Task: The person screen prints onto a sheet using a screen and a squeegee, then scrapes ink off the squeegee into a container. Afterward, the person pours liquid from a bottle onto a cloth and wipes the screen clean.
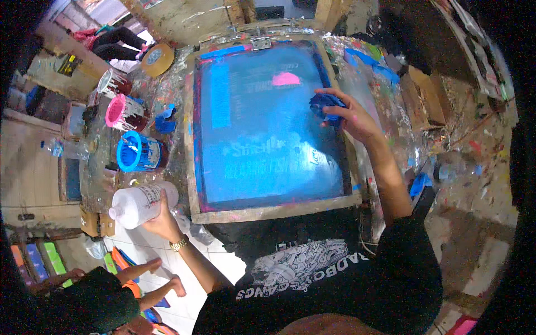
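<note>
the frame (274,211) lies at the centre of the worktop (385,103), before the operator (340,268). a clamp (261,43) sits midway along the far edge of the frame. left of the frame, three pots stand in line, far to near: rear pot (124,85), middle pot (131,116), front pot (143,153). the tape roll (162,64) is behind and right of the rear pot. a rag (166,119) lies between the pots and the frame. before the front pot, the left grip (160,220) holds a bottle (139,205), neck to the left. the right grip (358,120) holds a wad (325,105) over the right part of the frame. a carton (425,103) is right of the frame. a second person (103,298) is at the operator's left.
</note>
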`<state>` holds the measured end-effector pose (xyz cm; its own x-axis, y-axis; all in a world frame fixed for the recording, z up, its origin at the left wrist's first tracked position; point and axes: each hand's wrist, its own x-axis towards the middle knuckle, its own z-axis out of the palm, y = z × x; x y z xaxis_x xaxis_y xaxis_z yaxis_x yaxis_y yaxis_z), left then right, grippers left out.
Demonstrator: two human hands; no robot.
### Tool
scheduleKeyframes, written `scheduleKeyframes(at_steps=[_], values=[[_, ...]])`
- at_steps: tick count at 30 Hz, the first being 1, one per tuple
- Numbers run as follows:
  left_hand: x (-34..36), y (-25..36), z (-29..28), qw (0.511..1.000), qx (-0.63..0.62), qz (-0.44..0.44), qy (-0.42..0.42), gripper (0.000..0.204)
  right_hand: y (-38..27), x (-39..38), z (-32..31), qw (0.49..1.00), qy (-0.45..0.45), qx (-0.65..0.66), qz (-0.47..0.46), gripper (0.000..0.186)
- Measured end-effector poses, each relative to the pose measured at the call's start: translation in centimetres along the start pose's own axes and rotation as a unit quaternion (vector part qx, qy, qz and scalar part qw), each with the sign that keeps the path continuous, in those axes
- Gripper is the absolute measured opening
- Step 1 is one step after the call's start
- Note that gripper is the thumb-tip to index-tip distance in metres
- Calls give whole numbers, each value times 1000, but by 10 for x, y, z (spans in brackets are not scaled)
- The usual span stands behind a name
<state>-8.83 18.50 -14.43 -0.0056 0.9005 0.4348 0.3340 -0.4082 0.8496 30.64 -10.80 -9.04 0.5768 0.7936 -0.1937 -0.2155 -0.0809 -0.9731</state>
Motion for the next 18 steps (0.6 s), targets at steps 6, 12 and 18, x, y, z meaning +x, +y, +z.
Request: scheduleKeyframes(at_steps=[6, 12, 18], values=[[11, -48, 2, 996, 61, -12, 59, 67, -9, 39, 2, 985, 38, -166, -23, 33], [-23, -30, -5, 968, 217, 95, 88, 82, -6, 64, -33, 967, 5, -254, -23, 29], [-122, 56, -4, 907, 127, 217, -337, 76, 11, 120, -45, 769, -94, -631, -43, 37]])
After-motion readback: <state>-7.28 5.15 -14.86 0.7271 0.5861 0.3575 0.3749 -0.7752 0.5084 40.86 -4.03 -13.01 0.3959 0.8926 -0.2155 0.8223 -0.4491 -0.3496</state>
